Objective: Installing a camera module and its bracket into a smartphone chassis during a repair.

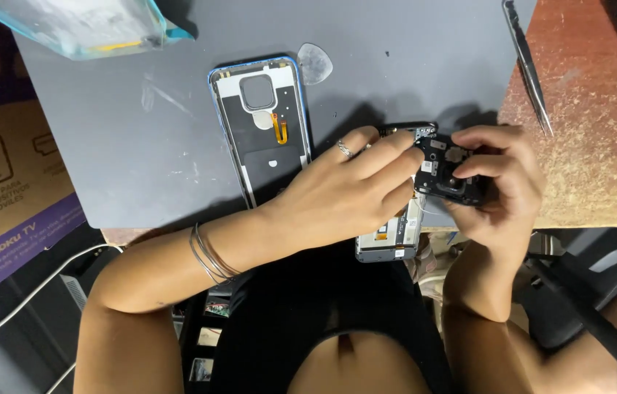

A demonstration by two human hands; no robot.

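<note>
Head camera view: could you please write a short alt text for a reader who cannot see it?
Two bare hands, left hand and right hand, hold a small black phone part above an opened phone body. A removed back cover, a pick and tweezers lie on the grey mat.

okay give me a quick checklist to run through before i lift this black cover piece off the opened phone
1. Right hand grips the black cover piece: ok.
2. Left hand steadies the opened phone: ok.
3. Phone fully on the grey mat: not ok, its lower end overhangs the table edge.
4. Screws all out: cannot tell.
5. Tweezers and pick nearby: ok.
6. Back cover set aside: ok.
</note>
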